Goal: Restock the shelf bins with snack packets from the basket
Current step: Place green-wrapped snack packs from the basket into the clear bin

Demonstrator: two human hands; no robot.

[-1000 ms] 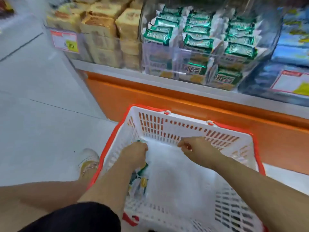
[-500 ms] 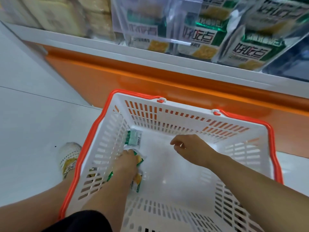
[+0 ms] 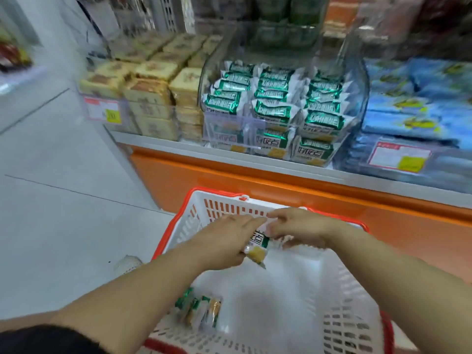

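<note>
A white basket with an orange rim (image 3: pixel 194 195) stands on the floor below the shelf. Both hands are raised above it and meet on one green and white snack packet (image 3: pixel 258 245). My left hand (image 3: pixel 224 241) holds the packet's left end, thumb underneath. My right hand (image 3: pixel 298 227) pinches its right end. A few more green packets (image 3: pixel 201 311) lie on the basket's floor at the left. On the shelf, a clear bin (image 3: pixel 281 108) holds several rows of the same green packets.
Stacked yellow cake packs (image 3: pixel 150 98) fill the bin to the left, with a price tag (image 3: pixel 103 112) in front. Blue packets (image 3: pixel 419 108) lie to the right. The orange shelf base (image 3: pixel 255 180) runs behind the basket. A shoe (image 3: pixel 127 264) shows left of the basket.
My left hand has risen from the basket floor with a packet. My right hand has come across to take its other end. The view has tilted up toward the shelf.
</note>
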